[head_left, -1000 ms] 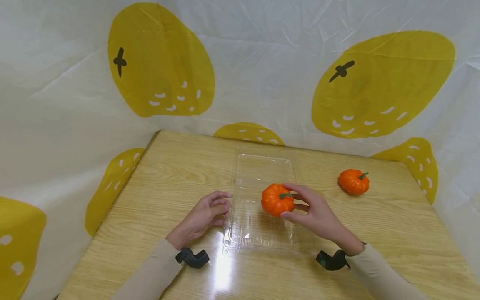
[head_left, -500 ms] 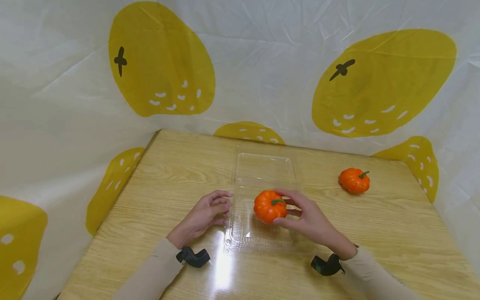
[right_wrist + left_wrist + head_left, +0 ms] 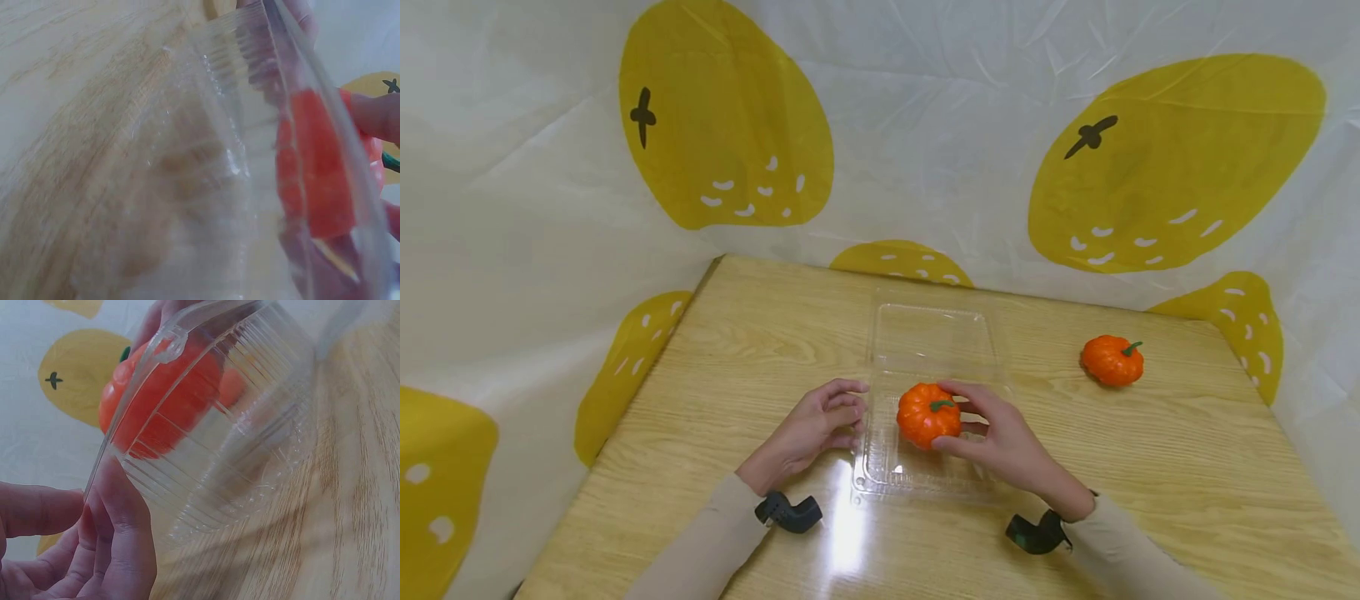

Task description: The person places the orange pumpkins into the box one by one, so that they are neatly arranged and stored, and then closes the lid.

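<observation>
PARTS COUNT: HEAD VIEW

Pumpkins (image 3: 923, 423) (image 3: 1108, 362): two. Green stems (image 3: 942, 406) (image 3: 1132, 348): two, one per pumpkin. Clear plastic box (image 3: 928, 357): one. One left hand (image 3: 808, 425) and one right hand (image 3: 1003, 437): two hands total. Sleeves (image 3: 703, 537) (image 3: 1131, 546): two. Black wrist pieces (image 3: 787, 512) (image 3: 1039, 533): two. Tabletop (image 3: 760, 333): one. Lemons (image 3: 730, 117) (image 3: 1176, 162) (image 3: 902, 260) (image 3: 628, 379) (image 3: 445, 483) (image 3: 1236, 329) printed on the cloth (image 3: 925, 150): six in total, counting those shown in part.

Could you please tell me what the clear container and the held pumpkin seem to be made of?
Clear container: likely thin, glossy plastic, being see-through with ribbed walls and glints. Held pumpkin: shiny, perhaps plastic or coated foam, given its orange sheen and highlights; I cannot tell which.
</observation>
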{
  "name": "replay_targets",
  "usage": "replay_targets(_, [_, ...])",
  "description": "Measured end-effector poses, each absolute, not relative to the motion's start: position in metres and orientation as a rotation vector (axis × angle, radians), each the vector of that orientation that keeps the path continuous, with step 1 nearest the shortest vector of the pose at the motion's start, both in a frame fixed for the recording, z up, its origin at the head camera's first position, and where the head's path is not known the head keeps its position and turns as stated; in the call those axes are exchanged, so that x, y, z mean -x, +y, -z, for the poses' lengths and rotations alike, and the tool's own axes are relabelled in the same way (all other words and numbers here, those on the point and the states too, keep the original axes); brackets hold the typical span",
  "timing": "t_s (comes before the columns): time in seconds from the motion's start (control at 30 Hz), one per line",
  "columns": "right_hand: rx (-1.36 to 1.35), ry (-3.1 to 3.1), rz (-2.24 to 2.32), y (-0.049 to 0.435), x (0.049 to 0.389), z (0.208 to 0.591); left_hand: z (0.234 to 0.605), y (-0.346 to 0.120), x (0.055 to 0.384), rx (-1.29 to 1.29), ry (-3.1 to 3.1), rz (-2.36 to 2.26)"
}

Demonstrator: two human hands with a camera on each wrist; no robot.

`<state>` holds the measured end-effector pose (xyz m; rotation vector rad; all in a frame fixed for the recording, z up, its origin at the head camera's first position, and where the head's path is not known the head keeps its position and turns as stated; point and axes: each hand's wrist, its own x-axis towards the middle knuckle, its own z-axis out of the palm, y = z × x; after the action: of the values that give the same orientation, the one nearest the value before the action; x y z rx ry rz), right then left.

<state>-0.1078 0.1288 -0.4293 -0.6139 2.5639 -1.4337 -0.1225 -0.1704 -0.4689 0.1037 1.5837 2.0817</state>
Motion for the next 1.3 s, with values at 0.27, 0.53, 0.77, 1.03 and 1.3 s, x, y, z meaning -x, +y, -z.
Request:
replay_targets(0.27, [0.568,2.553,1.410,0.120,0.109,0.435,0.470,-0.170,0.124,-0.085,1.569,-2.087])
replay_targets(0.53, [0.532,2.591,1.382,0.114,0.109,0.437,0.470,-0.169,0.125,-0.102,1.569,-2.077])
replay_targets(0.77, [0.514,2.594,1.358,0.109,0.108,0.437,0.468,-0.168,0.124,-0.086,1.568,-2.076])
replay_targets(1.03, [0.486,2.576,1.316,0.105,0.108,0.439,0.468,-0.167,0.124,-0.067,1.576,-2.067])
replay_targets(1.3, [0.506,2.556,1.274,0.103,0.107,0.442,0.469,-0.168,0.124,-0.070,1.583,-2.066])
